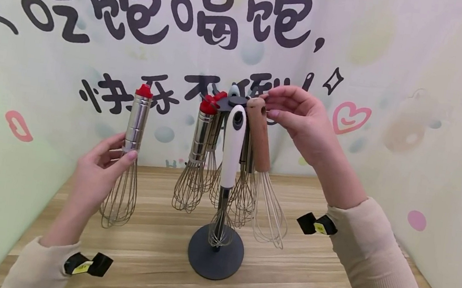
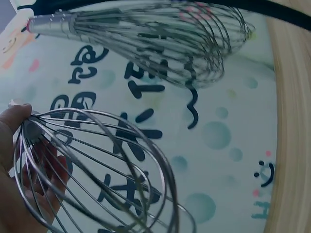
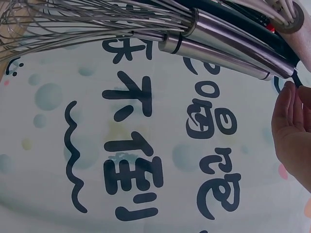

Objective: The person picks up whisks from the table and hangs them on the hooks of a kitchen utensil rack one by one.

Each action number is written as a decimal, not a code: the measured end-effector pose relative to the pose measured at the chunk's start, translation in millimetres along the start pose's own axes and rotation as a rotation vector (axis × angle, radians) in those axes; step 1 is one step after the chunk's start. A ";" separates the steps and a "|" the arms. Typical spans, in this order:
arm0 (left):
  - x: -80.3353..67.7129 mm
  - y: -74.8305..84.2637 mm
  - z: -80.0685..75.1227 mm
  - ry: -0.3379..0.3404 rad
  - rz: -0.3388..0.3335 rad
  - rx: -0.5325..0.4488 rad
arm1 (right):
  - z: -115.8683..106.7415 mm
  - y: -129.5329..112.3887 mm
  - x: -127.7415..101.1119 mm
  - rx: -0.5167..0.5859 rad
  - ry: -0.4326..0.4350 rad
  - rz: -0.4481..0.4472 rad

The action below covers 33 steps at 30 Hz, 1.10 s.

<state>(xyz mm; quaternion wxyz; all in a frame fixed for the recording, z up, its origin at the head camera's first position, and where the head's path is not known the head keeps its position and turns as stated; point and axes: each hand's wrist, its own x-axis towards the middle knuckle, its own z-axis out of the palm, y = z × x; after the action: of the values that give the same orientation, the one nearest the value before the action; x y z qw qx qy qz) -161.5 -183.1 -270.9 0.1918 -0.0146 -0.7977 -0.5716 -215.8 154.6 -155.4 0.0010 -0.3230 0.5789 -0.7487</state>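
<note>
My left hand [image 1: 95, 173] grips a balloon whisk [image 1: 137, 123] with a steel handle and red cap, low on the handle just above the wires. This whisk is upright, left of the stand, its wires [image 2: 102, 179] filling the lower left wrist view. My right hand [image 1: 303, 119] is at the top of a dark whisk stand [image 1: 237, 101], beside a wooden-handled whisk [image 1: 259, 138] hanging there. In the right wrist view its fingertips [image 3: 288, 92] are right at the end of a steel whisk handle [image 3: 238, 41]; I cannot tell whether they pinch a hook.
The stand's round base [image 1: 214, 264] rests on a wood-grain table [image 1: 306, 268]. A white-handled whisk [image 1: 231, 158] hangs at its front, a red-capped steel whisk [image 1: 200, 135] at its left, with several more behind. A printed cloth backdrop [image 1: 398, 54] rises behind the table.
</note>
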 end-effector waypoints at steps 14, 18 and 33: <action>-20.4 29.1 15.9 -0.050 0.052 -0.229 | 1.6 -0.7 1.3 0.006 0.003 0.016; -28.2 37.7 20.9 -0.053 0.084 -0.223 | 2.0 -1.0 1.2 0.011 0.005 0.019; -36.7 58.7 41.2 -0.122 0.125 -0.266 | 0.7 -0.8 -0.7 -0.017 0.012 0.015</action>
<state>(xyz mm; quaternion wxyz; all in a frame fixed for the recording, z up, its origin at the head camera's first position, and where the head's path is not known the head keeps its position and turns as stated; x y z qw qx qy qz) -125.2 -117.8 -240.7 0.1746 -0.1241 -0.7227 -0.6571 -214.6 154.5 -154.9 0.0003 -0.3141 0.5876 -0.7457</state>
